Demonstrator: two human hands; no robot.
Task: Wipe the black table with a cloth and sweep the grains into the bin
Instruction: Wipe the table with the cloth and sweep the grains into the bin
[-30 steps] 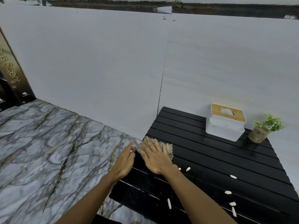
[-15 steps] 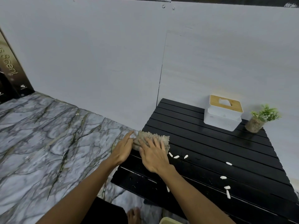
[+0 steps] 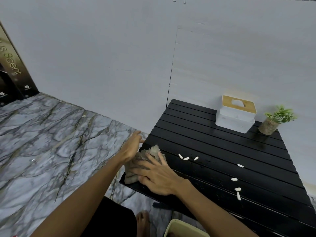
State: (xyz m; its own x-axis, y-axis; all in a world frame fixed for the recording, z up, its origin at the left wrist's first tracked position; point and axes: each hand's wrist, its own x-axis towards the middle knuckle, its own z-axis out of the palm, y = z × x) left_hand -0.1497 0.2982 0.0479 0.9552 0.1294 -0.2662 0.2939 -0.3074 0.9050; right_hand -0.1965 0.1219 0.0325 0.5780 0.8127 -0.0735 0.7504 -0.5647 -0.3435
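Cloth [image 3: 143, 157] bunched at black table [image 3: 222, 142] left front corner; your right hand [image 3: 157, 177] presses it flat, fingers spread, left hand [image 3: 131, 147] loose beside it. Wiping step, I'd say. Next, drag grains [image 3: 186, 158] toward bin [image 3: 184, 228] below.

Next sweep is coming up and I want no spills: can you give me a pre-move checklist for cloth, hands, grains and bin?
1. Crumpled grey cloth on the black slatted table, near-left corner: ok.
2. Right hand pressed flat on cloth: ok.
3. Left hand, fingers extended, beside cloth at table's left edge: ok.
4. White grains cleared: not ok, several lie right of cloth.
5. Pale green bin under the sweep path: cannot tell, only its rim shows.
6. White wooden-lidded tissue box away from grains: ok.
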